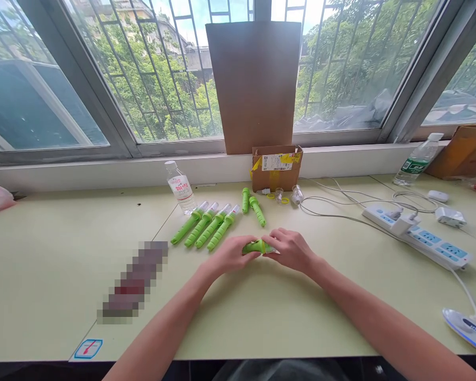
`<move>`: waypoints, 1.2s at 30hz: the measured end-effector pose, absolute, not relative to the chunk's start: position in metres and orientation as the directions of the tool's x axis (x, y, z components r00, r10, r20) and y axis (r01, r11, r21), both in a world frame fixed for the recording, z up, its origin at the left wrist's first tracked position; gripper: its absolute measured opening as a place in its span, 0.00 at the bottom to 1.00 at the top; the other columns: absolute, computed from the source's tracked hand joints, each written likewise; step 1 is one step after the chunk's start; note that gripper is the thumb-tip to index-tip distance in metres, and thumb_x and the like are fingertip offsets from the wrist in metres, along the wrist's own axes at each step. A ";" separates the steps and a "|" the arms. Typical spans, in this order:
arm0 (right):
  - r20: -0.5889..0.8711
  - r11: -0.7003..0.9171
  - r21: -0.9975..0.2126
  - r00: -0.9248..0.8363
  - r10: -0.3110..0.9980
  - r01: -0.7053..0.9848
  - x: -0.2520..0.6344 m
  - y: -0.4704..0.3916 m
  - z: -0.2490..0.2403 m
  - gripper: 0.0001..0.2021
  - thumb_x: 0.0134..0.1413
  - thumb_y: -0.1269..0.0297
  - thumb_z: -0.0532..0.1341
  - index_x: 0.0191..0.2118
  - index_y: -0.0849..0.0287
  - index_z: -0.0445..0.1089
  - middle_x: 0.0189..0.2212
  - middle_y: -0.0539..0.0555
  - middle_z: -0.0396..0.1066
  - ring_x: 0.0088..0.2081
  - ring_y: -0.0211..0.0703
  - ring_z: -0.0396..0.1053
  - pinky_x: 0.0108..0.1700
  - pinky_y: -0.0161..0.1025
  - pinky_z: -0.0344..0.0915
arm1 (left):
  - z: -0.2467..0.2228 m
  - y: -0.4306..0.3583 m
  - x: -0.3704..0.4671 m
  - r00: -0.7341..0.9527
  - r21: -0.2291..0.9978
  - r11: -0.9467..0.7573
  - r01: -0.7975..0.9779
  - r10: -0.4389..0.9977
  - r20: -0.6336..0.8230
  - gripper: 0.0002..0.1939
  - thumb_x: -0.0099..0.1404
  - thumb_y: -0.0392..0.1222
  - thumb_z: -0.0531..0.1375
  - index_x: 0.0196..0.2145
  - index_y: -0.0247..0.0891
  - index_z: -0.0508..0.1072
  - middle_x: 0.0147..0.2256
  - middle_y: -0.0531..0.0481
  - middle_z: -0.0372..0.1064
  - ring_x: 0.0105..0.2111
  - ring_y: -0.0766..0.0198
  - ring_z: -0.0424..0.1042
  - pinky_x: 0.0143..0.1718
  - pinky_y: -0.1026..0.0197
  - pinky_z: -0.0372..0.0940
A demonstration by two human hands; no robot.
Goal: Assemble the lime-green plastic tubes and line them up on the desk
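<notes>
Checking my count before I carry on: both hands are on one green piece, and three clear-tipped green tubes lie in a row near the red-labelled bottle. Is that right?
Not quite: the head view shows four clear-tipped green tubes in the row near the red-labelled bottle, not three. The left hand and right hand are both on one green piece, as you said.

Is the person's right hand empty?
No: the right hand holds one end of a green tube, the left hand the other.
</notes>
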State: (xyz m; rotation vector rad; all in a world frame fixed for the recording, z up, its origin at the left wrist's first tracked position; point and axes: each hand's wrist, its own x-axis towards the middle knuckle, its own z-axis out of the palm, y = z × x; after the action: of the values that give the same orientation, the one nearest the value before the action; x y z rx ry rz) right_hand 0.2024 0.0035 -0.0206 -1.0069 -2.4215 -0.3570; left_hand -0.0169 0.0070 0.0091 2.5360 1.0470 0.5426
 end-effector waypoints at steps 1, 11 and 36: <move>0.525 0.697 0.052 -0.613 0.591 0.715 0.202 0.003 -0.020 0.14 0.59 0.52 0.57 0.43 0.57 0.69 0.31 0.54 0.70 0.30 0.38 0.63 0.28 0.35 0.50 | 0.007 0.008 -0.017 0.645 0.438 -0.664 0.606 0.732 0.219 0.09 0.62 0.43 0.57 0.38 0.38 0.72 0.29 0.52 0.70 0.28 0.65 0.67 0.29 0.64 0.58; 0.410 0.624 -0.286 -0.496 0.765 0.727 0.199 -0.004 -0.012 0.12 0.51 0.52 0.62 0.32 0.57 0.67 0.24 0.48 0.65 0.24 0.34 0.57 0.26 0.33 0.48 | -0.009 0.005 -0.012 0.656 0.123 -0.731 0.671 0.663 0.362 0.05 0.66 0.40 0.53 0.35 0.38 0.67 0.32 0.49 0.68 0.31 0.62 0.68 0.30 0.62 0.58; 0.499 0.706 0.360 -0.765 0.407 0.610 0.200 -0.007 -0.010 0.09 0.64 0.66 0.50 0.40 0.58 0.67 0.27 0.52 0.66 0.29 0.39 0.57 0.28 0.40 0.46 | 0.017 0.011 -0.026 0.676 0.867 -0.152 0.474 0.693 -0.249 0.21 0.57 0.59 0.59 0.28 0.37 0.62 0.25 0.55 0.64 0.23 0.67 0.68 0.22 0.66 0.58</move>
State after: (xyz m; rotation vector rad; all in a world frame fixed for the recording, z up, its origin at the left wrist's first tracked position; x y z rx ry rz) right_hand 0.1996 -0.0069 -0.0099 -0.7889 -2.5301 -0.7288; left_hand -0.0265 0.0111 0.0166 1.8002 0.9301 0.2506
